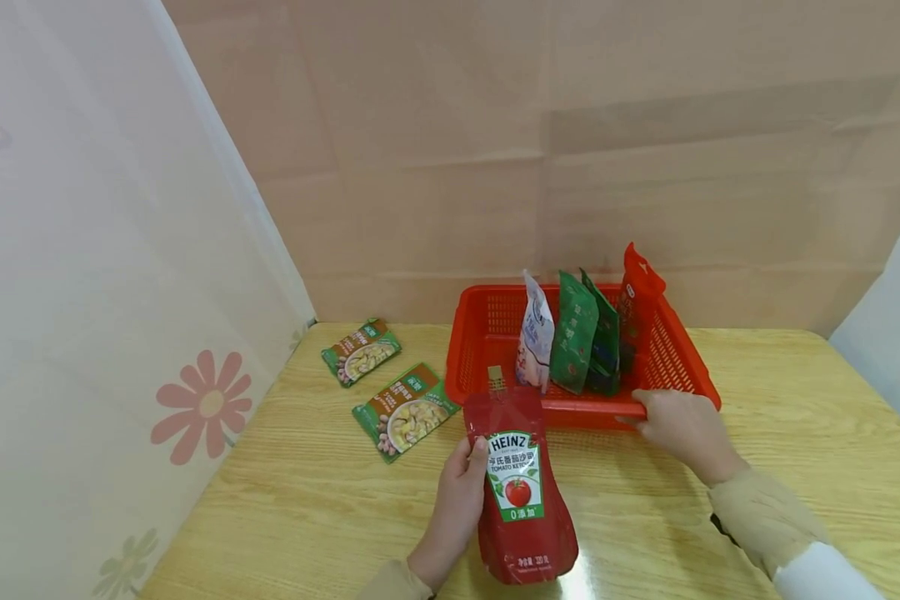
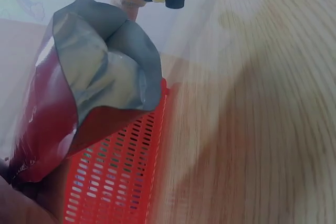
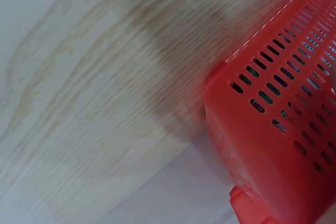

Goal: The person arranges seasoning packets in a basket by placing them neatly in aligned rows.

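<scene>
My left hand (image 1: 456, 500) grips a red ketchup pouch (image 1: 525, 546) by its side, thumb over the front label. The pouch is held in front of the basket, its top overlapping the near rim in the head view. In the left wrist view the silvery, hollow base of the pouch (image 2: 105, 69) faces the camera. With curled fingers, my right hand (image 1: 682, 425) holds the near rim of the red plastic basket (image 1: 690, 354) toward its right corner. Inside the basket stand a white packet (image 1: 534, 337), green packets (image 1: 572, 333) and a red packet (image 1: 640, 287).
Two flat green-and-brown soup packets, a smaller one (image 1: 362, 352) and a larger one (image 1: 407, 412), lie on the wooden table (image 1: 292, 500) left of the basket. A brown cloth backdrop (image 1: 420, 167) hangs behind, and a flowered white sheet (image 1: 105, 250) borders the left side.
</scene>
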